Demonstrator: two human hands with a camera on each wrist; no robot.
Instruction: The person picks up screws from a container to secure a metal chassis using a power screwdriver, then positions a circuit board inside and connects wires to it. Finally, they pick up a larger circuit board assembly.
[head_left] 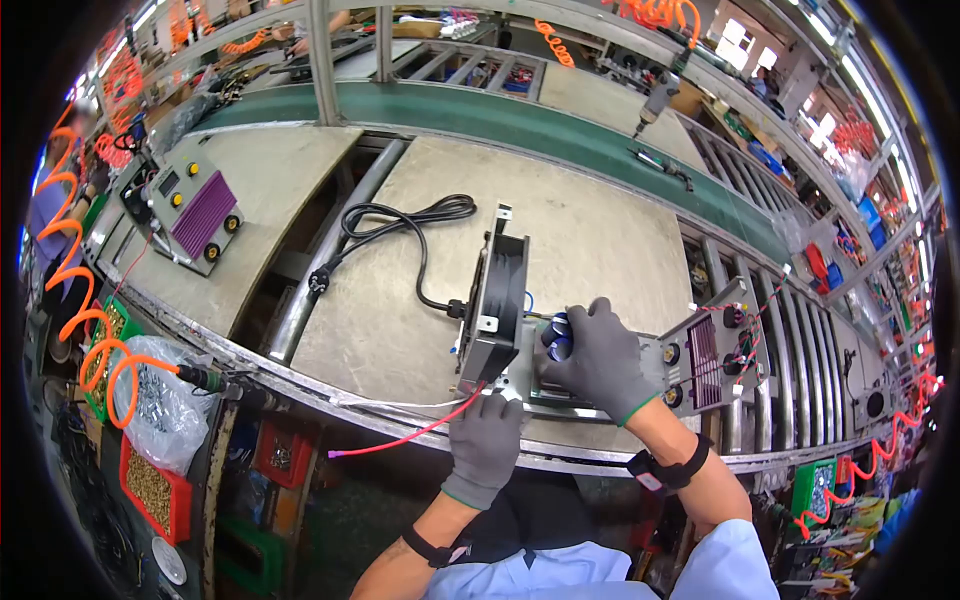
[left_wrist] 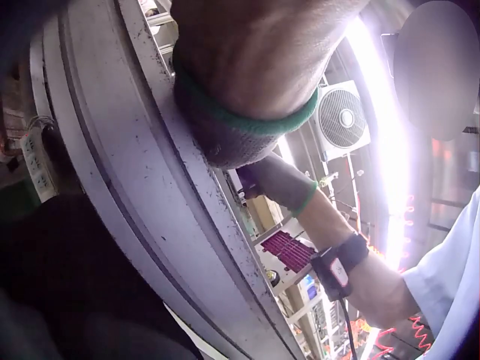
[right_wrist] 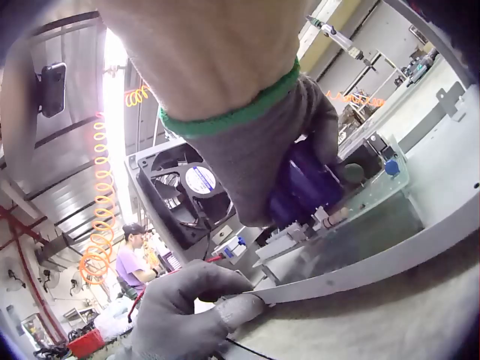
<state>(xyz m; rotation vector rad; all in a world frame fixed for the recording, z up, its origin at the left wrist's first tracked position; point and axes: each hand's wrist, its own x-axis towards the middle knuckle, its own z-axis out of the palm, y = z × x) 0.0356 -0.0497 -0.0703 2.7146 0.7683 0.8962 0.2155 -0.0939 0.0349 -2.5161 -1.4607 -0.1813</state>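
Gloved in grey, the left hand [head_left: 485,445] [right_wrist: 187,311] pinches the edge of a metal base [right_wrist: 337,277] between thumb and fingers, beside the upright black fan [head_left: 503,290] [right_wrist: 174,196]. The right hand [head_left: 602,365] curls round blue cylinders [head_left: 558,338] [right_wrist: 306,184] that stand on a green circuit board [right_wrist: 379,214] over the base. In the left wrist view the left hand [left_wrist: 225,142] is mostly hidden behind its wrist, with the right hand [left_wrist: 283,184] beyond it.
A black cable [head_left: 423,255] lies coiled left of the fan. To the right stands a panel with a purple grille [head_left: 706,365]; another purple-grilled unit [head_left: 195,215] stands at the left. Behind runs a green belt [head_left: 440,110]. Below left are a red bin [head_left: 155,490] and a coiled orange hose [head_left: 125,395].
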